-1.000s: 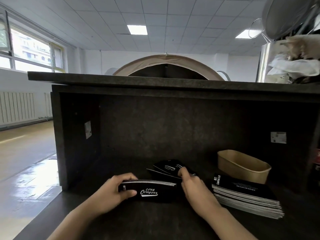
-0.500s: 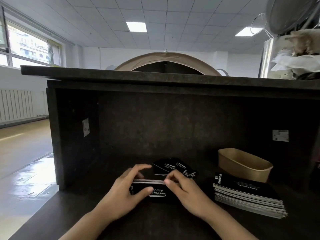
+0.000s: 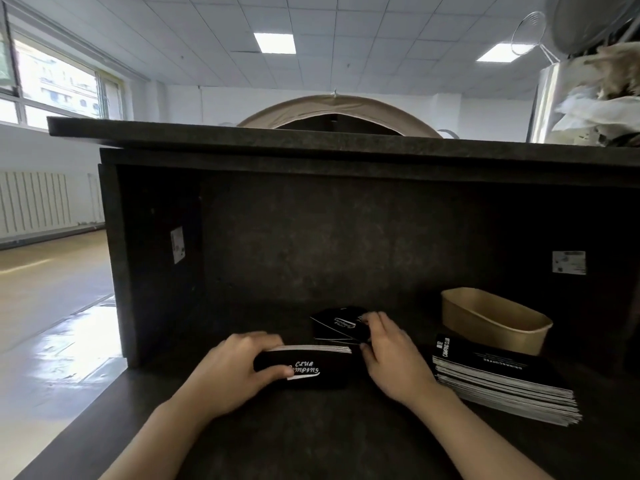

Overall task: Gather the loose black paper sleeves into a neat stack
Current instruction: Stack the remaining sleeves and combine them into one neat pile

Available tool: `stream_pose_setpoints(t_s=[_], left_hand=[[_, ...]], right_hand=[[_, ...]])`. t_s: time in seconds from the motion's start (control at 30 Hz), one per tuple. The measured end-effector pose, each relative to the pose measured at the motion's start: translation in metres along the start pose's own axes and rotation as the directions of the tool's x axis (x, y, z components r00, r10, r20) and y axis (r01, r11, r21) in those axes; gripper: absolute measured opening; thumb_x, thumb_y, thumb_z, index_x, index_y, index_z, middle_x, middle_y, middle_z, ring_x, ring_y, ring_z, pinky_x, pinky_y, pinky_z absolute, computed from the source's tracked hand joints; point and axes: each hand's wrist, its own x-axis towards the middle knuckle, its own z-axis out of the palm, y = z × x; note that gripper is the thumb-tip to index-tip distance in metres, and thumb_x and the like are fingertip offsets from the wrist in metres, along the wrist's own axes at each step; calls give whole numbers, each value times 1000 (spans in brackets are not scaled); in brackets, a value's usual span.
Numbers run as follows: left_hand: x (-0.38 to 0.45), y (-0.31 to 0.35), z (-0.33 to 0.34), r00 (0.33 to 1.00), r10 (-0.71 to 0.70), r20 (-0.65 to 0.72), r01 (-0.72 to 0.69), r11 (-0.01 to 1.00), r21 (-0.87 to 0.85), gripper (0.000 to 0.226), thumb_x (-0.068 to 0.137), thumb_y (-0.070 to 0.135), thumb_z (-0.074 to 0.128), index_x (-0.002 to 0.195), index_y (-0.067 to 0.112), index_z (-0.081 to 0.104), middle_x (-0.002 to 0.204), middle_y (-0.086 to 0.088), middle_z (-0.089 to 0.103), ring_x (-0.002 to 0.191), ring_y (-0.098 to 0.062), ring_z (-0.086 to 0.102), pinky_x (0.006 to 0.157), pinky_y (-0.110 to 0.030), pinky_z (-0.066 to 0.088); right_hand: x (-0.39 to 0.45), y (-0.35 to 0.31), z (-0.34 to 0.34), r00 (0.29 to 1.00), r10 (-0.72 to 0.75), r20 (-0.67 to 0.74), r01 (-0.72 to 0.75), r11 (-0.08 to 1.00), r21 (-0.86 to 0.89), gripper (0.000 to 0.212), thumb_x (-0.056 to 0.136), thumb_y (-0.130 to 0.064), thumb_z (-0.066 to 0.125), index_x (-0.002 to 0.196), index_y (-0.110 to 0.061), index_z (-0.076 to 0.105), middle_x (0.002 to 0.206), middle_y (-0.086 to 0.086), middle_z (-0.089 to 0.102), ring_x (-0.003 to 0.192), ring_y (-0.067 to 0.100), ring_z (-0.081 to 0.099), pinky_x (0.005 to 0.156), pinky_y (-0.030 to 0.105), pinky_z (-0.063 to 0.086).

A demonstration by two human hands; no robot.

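Low in the middle of the frame, the left hand (image 3: 239, 370) grips a bundle of black sleeves (image 3: 313, 367) standing on edge on the dark counter (image 3: 311, 434), long axis running left to right. The right hand (image 3: 391, 355) pinches loose sleeves (image 3: 337, 325) lying flat just above. At right sit a flat stack of leaflets (image 3: 502, 379) and a brown paper bowl (image 3: 495, 320).

My left hand (image 3: 235, 370) grips a bundle of black sleeves (image 3: 311, 367) standing on its long edge on the dark counter (image 3: 311, 438), white script on its front face, thin white edges showing along the top. Just behind it lie a few loose sleeves (image 3: 337, 325), flat and fanned unevenly, also black with white lettering. My right hand (image 3: 391, 358) rests on their right end, fingers curled over them.
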Motion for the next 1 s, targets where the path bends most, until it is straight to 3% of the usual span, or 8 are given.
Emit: stream_pose_setpoints(t_s=[0.07, 0.13, 0.3, 0.5, 0.67, 0.77, 0.87, 1.0], left_hand=[[-3, 0, 2, 999, 17, -35, -16, 1000, 18, 13, 83, 58, 58, 86, 47, 53, 89, 21, 59, 83, 4, 58, 75, -28, 52], [-4, -1, 6, 996, 15, -84, -14, 1000, 21, 15, 84, 57, 58, 88, 44, 53, 89, 21, 59, 83, 3, 58, 76, -29, 52], [-1, -3, 5, 994, -2, -111, 2, 1000, -1, 16, 86, 52, 60, 99, 43, 57, 95, 25, 64, 89, 6, 60, 80, -30, 52], [-1, -3, 4, 997, 38, -71, -41, 999, -36, 15, 88, 55, 54, 99, 44, 58, 94, 25, 64, 89, 4, 62, 79, -30, 53], [-4, 1, 1, 998, -8, -69, -4, 984, -179, 41, 92, 63, 29, 110, 44, 60, 105, 24, 65, 102, 5, 61, 88, -29, 52], [-6, 8, -1, 997, -41, -69, 13, 934, -356, 45, 96, 55, 27, 111, 39, 66, 105, 21, 70, 103, 2, 64, 92, -28, 50], [-9, 14, 0, 995, -58, -81, 13, 884, -468, 49, 98, 53, 25, 111, 36, 69, 106, 20, 71, 105, 2, 64, 93, -18, 47], [-9, 13, 0, 988, -121, -93, 54, 849, -525, 62, 90, 71, 20, 104, 38, 70, 103, 24, 71, 102, 5, 63, 85, -10, 45]], right_hand=[[4, -1, 6, 988, 42, 148, -27, 995, -99, 60, 98, -32, 45, 150, -14, 20, 156, 5, 26, 144, 21, 26, 117, 33, 23], [6, -5, 9, 973, 81, 217, -59, 992, -107, 64, 99, -35, 43, 152, -14, 14, 157, 10, 27, 143, 26, 29, 117, 33, 22], [4, -4, 4, 995, 30, 92, -14, 985, -172, 42, 94, -22, 52, 134, -18, 45, 133, 5, 55, 125, 24, 48, 104, 35, 37], [4, -3, 10, 988, 106, 116, -86, 982, -167, 43, 97, -33, 50, 135, -17, 45, 136, 7, 52, 123, 27, 52, 102, 36, 41], [2, -8, 2, 995, 92, 43, -80, 972, -221, 20, 97, -9, 42, 114, -12, 53, 111, 11, 65, 102, 31, 64, 82, 38, 50], [0, -10, -3, 968, 118, -222, -138, 987, -81, 29, 88, 7, 45, 108, -12, 53, 104, 7, 62, 94, 24, 62, 80, 33, 51], [-4, -9, -10, 887, 154, -436, -75, 978, 192, 21, 92, 5, 42, 92, -13, 53, 91, 1, 52, 82, 17, 55, 71, 27, 45], [-11, -17, -19, 950, -53, -307, 127, 965, 227, 25, 103, -25, 27, 89, -21, 47, 94, -7, 42, 83, 7, 48, 74, 24, 43]])
